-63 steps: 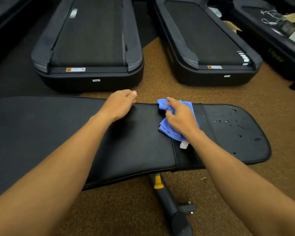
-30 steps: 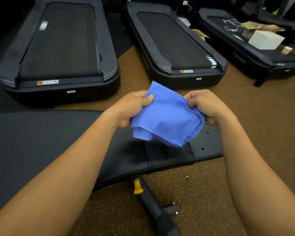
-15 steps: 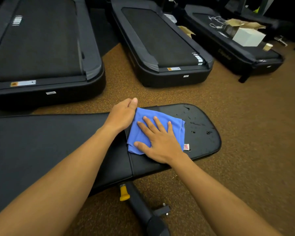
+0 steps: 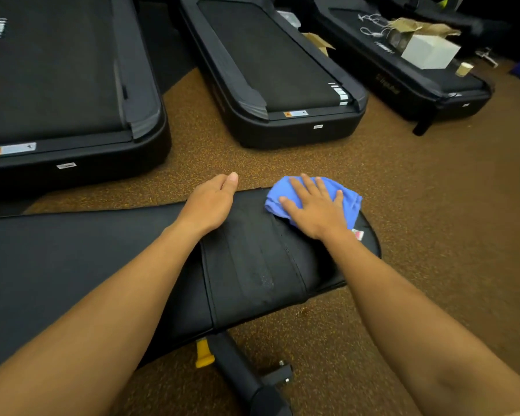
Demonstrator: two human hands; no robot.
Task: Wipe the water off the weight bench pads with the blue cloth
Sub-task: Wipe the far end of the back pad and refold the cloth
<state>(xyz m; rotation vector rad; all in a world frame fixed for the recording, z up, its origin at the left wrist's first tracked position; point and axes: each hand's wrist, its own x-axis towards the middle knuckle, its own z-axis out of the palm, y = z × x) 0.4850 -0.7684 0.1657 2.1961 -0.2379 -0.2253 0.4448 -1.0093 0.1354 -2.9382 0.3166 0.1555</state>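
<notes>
The black weight bench runs across the view, with a long back pad (image 4: 72,265) on the left and a short seat pad (image 4: 252,259) on the right. The blue cloth (image 4: 347,195) lies bunched on the far right end of the seat pad. My right hand (image 4: 315,208) presses flat on the cloth with fingers spread. My left hand (image 4: 212,202) rests on the far edge of the bench near the seam between the pads, fingers relaxed and holding nothing. A faint damp patch (image 4: 266,280) shows on the seat pad near its front edge.
Three black treadmill decks (image 4: 270,73) lie on the brown floor beyond the bench. The rightmost one carries a white box (image 4: 430,51) and brown paper. The bench's frame leg with a yellow knob (image 4: 204,352) sticks out under the front edge.
The cloth was lifted and unfolded in both hands, then laid on the seat pad. Since half a second ago my right hand has slid it toward the pad's far right end; the droplets there no longer show.
</notes>
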